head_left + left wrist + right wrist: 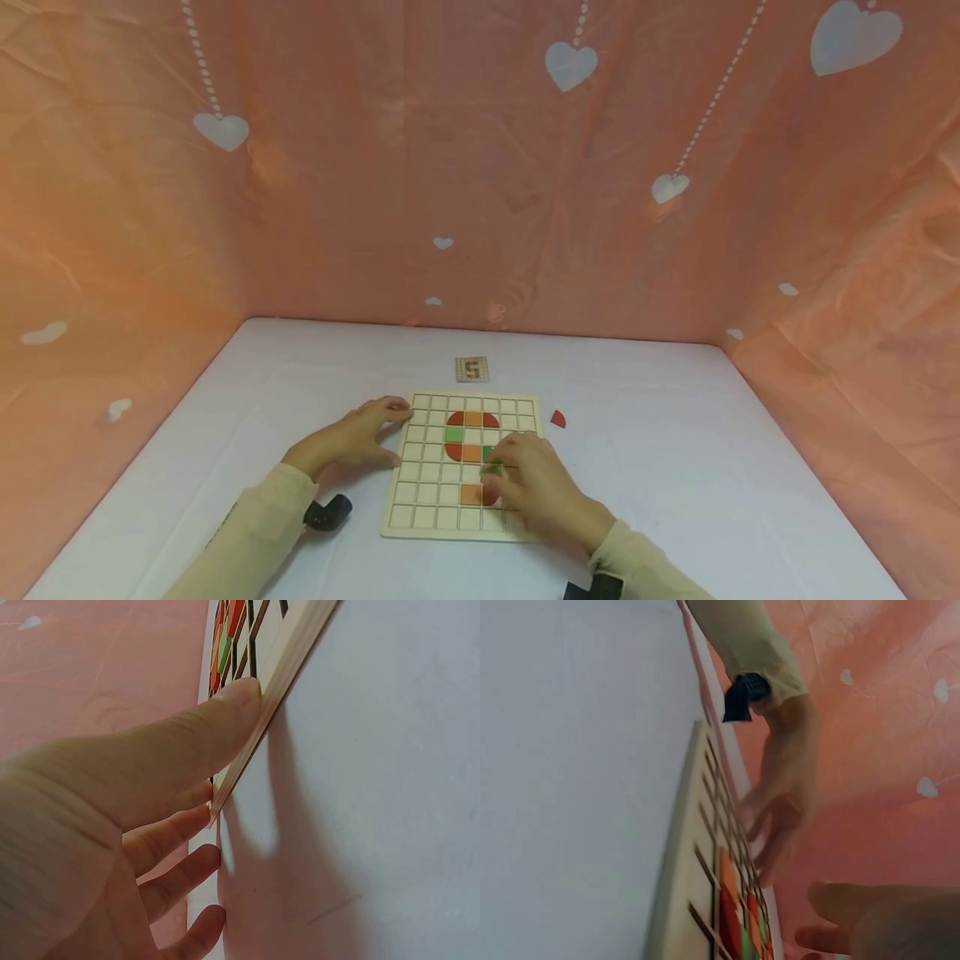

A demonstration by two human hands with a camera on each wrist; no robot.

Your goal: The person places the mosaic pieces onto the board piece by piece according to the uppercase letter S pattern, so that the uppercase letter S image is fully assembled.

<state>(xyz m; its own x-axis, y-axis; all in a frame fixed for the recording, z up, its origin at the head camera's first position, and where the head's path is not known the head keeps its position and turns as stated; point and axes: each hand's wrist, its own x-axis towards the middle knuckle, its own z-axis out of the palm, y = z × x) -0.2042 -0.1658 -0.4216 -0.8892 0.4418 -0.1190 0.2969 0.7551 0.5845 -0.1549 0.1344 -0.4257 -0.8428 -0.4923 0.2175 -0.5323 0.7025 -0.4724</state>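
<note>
A square wooden grid board (405,517) lies on the white table. Set in its cells are red rounded pieces (453,452), orange squares (471,495) and a green square (454,434), with more green partly hidden under my right hand. My left hand (352,437) rests at the board's left edge. Its thumb (240,701) touches the rim and the other fingers are spread. Over the right part of the board is my right hand (536,487), fingers bent loosely near a green piece (491,470). Nothing shows between its fingers in the right wrist view.
A small card (472,369) with a 5-like pattern lies behind the board. One loose red quarter-round piece (558,419) is on the table to the board's right. Orange cloth (480,167) with white hearts encloses the table's back and sides.
</note>
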